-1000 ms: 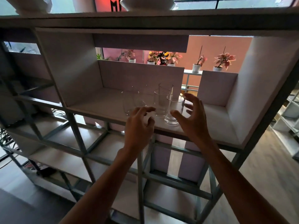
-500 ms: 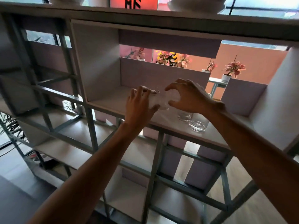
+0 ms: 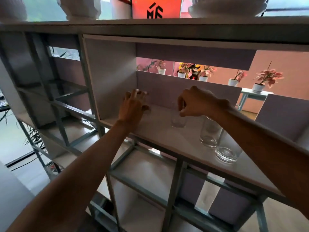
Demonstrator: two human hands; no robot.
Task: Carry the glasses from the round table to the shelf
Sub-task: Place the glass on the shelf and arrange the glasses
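Four clear glasses are on the shelf (image 3: pixel 167 141) now, in the wide compartment at the middle of the frame. Two stand at the right, near the front edge — a tall glass (image 3: pixel 209 133) and, touching it or just beside it, a wider front glass (image 3: pixel 227 151). The right hand (image 3: pixel 195 104) comes from above and its fingers pinch the rim of a short glass (image 3: pixel 178 120), which seems to rest on the board. The left hand (image 3: pixel 133 106) is half open, its fingers curved around a fourth glass (image 3: pixel 147 106) deeper at the left; this one is almost hidden, so I cannot tell if the grip is firm. I judge the carrying nearly done — what is left is to release and tidy. The round table is not in view.
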